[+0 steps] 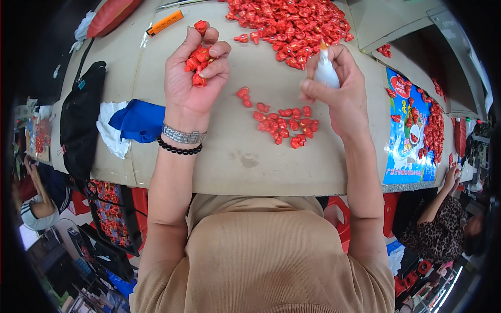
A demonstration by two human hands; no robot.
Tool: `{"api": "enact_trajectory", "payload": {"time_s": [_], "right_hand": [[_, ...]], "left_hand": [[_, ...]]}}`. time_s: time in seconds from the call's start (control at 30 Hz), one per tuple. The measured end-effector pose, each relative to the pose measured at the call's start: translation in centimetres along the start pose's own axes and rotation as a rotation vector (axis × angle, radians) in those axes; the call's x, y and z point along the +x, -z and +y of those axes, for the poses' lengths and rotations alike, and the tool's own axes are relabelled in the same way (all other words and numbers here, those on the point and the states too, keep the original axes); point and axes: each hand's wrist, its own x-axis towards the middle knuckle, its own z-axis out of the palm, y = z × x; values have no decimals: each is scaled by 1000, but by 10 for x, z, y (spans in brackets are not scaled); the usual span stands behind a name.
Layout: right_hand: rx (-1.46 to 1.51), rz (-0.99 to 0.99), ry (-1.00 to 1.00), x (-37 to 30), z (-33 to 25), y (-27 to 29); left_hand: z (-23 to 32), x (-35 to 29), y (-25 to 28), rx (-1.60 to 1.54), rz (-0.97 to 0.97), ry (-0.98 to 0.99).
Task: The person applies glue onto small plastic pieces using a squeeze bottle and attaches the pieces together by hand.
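Several small red plastic pieces (200, 56) lie in my left hand (189, 88), palm up with the fingers curled over them. One more red piece (200, 27) is pinched upright at the thumb tip and forefinger. My right hand (342, 86) grips a white squeeze bottle (325, 73), its orange-tipped nozzle pointing up. Between my hands, a loose group of red pieces (284, 125) lies on the table (250, 172). Beyond them is a big heap of the same pieces (292, 28). What the pieces are parts of, I cannot tell.
An orange box-cutter-like tool (165, 23) lies at the far left. Near my left forearm are a blue cloth (138, 121), a white cloth (110, 128) and a black bag (83, 120). On the right, a blue printed sheet (399, 151) carries more red pieces. Co-workers sit at both sides.
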Motion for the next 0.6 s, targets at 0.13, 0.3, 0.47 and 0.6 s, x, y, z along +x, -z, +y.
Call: {"api": "enact_trajectory", "payload": {"time_s": [0.13, 0.3, 0.47, 0.6], "right_hand": [[-613, -65, 362, -9, 2, -24], [-896, -246, 566, -23, -5, -45], [-982, -247, 669, -32, -7, -53], [-987, -266, 582, -33, -7, -59]], "left_hand": [[10, -7, -2, 65, 58, -71], [-4, -10, 5, 2, 169, -37], [-12, -12, 8, 42, 193, -46], [-8, -12, 3, 36, 176, -68]]}}
